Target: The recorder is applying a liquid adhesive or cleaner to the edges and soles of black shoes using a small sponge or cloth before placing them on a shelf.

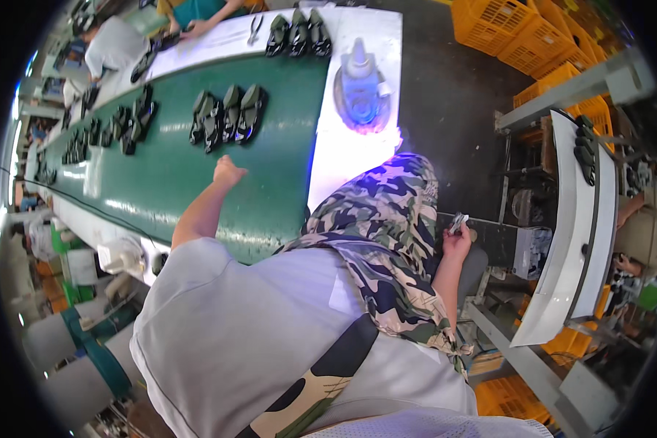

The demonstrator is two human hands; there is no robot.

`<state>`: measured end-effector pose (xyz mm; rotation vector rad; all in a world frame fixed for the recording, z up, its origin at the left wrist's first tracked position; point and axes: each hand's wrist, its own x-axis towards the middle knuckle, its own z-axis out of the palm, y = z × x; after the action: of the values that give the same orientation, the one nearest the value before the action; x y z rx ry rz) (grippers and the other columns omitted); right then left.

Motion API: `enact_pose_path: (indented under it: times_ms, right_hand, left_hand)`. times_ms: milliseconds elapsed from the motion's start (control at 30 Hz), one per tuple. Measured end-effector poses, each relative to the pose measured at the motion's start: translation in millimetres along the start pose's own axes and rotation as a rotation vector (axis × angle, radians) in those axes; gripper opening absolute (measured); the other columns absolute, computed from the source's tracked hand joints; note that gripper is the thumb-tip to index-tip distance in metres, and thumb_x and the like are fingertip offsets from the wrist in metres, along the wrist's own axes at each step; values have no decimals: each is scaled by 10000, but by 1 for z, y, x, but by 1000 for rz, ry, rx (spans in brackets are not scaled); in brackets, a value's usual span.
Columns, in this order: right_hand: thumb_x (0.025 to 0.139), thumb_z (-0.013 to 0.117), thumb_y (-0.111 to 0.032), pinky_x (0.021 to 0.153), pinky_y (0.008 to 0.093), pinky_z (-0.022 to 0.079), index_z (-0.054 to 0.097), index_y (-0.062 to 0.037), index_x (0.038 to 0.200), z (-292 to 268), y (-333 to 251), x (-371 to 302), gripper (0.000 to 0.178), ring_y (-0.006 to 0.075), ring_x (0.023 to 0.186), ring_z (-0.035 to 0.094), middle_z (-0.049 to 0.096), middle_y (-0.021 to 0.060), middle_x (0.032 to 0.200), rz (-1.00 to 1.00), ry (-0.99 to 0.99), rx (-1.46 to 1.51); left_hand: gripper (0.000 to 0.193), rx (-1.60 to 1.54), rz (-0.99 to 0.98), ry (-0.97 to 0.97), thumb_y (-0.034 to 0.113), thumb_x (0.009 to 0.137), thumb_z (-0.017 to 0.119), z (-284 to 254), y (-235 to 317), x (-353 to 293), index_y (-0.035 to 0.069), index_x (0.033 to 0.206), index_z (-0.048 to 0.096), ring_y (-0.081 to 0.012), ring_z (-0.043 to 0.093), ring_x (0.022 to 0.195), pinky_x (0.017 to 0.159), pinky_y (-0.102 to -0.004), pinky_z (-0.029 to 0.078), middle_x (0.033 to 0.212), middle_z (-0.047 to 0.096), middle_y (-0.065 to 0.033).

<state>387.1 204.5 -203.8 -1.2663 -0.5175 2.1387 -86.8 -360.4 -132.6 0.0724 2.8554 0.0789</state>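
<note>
My left hand (228, 172) reaches out over the green conveyor belt (270, 175), its thumb and a finger apart, with nothing visible in it. Just beyond its fingertips stands a group of glossy black shoes (230, 117), which the hand does not touch. Low at my right side, beside the camouflage apron (387, 212), my right hand (456, 242) has its fingers closed round a small silver-and-white object (458, 222). That object is too small to name.
A blue bottle with a pale nozzle (360, 91) stands on the brightly lit white ledge. Three black shoes (298, 35) and a pliers-like tool (255, 29) lie beyond. More shoes (128, 124) line the belt. Yellow crates (496, 28) and a white shelf (562, 241) stand right; people work nearby.
</note>
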Motion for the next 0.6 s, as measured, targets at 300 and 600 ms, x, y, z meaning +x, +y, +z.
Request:
enact_pose_path:
  times_ms: [300,600]
  right_hand:
    - [888,656,-198,728,444,487,658,-142,992,18,-23,-20,119,242,825,656,689,26,933,-20,-77,-61]
    - [882,661,-184,689,440,513,639,-141,950,26,-33,-51,83,246,806,656,689,43,927,-96,-58,-101]
  left_hand:
    - [896,-436,-54,242,434,681,827,62,0,2,-41,1349,468,-365,521,1253,1041,-417,433,1353,537,-230]
    - [898,-431,-16,80,371,681,850,-13,93,130,17,1391,428,-339,518,1269,1050,-401,439,1391,511,-202]
